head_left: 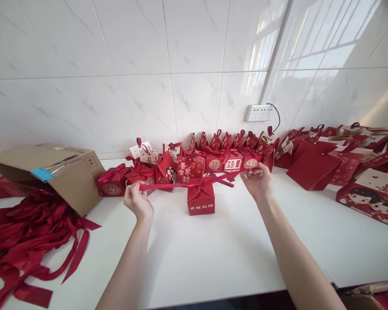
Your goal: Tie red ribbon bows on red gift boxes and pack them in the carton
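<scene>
A small red gift box [201,204] with gold characters on its front stands upright on the white table, in front of a row of others. A red ribbon [168,187] runs through the top of this box and stretches out to both sides. My left hand [138,201] pinches the ribbon's left end, left of the box and a little above the table. On the right, the other end is pinched in my right hand [258,181], raised slightly higher. Both hands are apart from the box itself. The fingertips partly cover the ribbon ends.
Several finished red boxes [190,168] line the wall behind. More gift boxes [314,165] crowd the right side. A heap of loose red ribbons [29,241] lies at left, beside an open cardboard box [76,172]. A white power strip [259,113] is on the tiled wall.
</scene>
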A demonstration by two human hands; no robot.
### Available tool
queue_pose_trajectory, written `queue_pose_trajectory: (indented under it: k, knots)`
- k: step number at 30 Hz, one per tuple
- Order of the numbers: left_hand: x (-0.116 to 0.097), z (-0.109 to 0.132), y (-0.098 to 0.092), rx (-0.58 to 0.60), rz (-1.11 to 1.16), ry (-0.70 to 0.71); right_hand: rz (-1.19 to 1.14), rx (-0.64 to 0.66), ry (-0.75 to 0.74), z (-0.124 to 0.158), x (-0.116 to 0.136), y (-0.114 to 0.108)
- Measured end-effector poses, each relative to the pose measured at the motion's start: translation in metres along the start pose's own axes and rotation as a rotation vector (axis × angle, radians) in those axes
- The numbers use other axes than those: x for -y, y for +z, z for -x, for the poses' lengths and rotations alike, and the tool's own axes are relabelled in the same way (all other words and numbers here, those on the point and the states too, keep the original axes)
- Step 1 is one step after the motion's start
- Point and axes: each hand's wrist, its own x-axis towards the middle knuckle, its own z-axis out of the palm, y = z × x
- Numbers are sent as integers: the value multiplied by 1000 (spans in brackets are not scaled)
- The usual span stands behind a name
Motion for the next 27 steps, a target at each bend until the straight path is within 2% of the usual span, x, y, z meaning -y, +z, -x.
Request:
queue_pose_trajectory:
  k: [2,4,7,10,12,14,17,20,23,25,27]
  knots:
    - [-13,-4,13,33,26,44,38,84,-42,1,12,16]
    - [-27,-5,33,121,60,48,144,222,-120,3,24,39]
    - [-52,4,71,372,114,-54,289,394,-241,14,33,80]
    - [-73,24,96,621,138,-121,311,533,-189,34,30,109]
    - [-83,34,99,753,107,-104,293,581,-113,47,25,118]
    - [-89,39,93,865,48,-84,272,609,-80,57,19,120]
    - [-96,40,82,971,-31,-60,269,733,-80,66,16,118]
    - [-101,38,78,980,-87,-24,296,812,-97,68,20,117]
    - [-107,31,78,916,-40,30,298,836,-78,65,35,109]
    - [-114,21,74,783,-51,138,288,950,9,61,51,99]
    - [-122,10,64,539,-254,346,302,1096,79,58,66,89]
